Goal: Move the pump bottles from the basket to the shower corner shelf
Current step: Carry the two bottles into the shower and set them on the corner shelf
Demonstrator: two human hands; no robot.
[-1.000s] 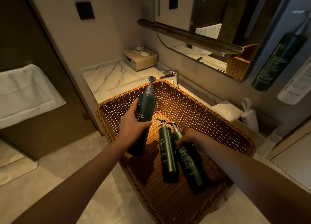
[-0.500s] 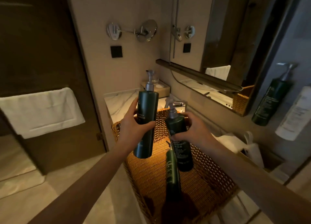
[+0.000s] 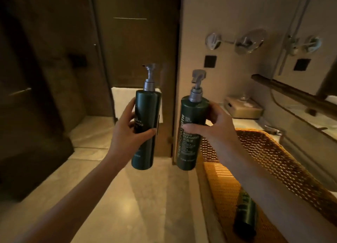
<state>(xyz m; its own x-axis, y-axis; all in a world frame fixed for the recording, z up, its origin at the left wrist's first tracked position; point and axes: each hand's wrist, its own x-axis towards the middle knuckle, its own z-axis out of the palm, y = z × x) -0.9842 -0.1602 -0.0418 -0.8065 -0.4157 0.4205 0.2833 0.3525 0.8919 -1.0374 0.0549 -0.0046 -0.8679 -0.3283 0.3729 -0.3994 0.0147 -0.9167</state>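
Note:
My left hand point(image 3: 127, 133) grips a dark green shampoo pump bottle point(image 3: 146, 118) upright, held out over the floor left of the basket. My right hand point(image 3: 215, 128) holds a second green pump bottle, a body cleanser point(image 3: 189, 142), upright beside the first. The wicker basket point(image 3: 273, 157) sits at the lower right under my right forearm. A third green bottle point(image 3: 246, 213) lies on its side inside the basket, partly hidden by my arm. The shower corner shelf is out of view.
A dark wooden door point(image 3: 138, 47) stands straight ahead with a white towel point(image 3: 118, 102) behind the bottles. A marble counter with a tissue box point(image 3: 242, 107) and a tap point(image 3: 273, 130) lies right, under a mirror shelf point(image 3: 291, 91). Tiled floor point(image 3: 127, 197) spreads below.
Both hands have lifted their bottles out of the basket and swung left with my view. The basket now lies at the lower right, with one bottle left lying in it.

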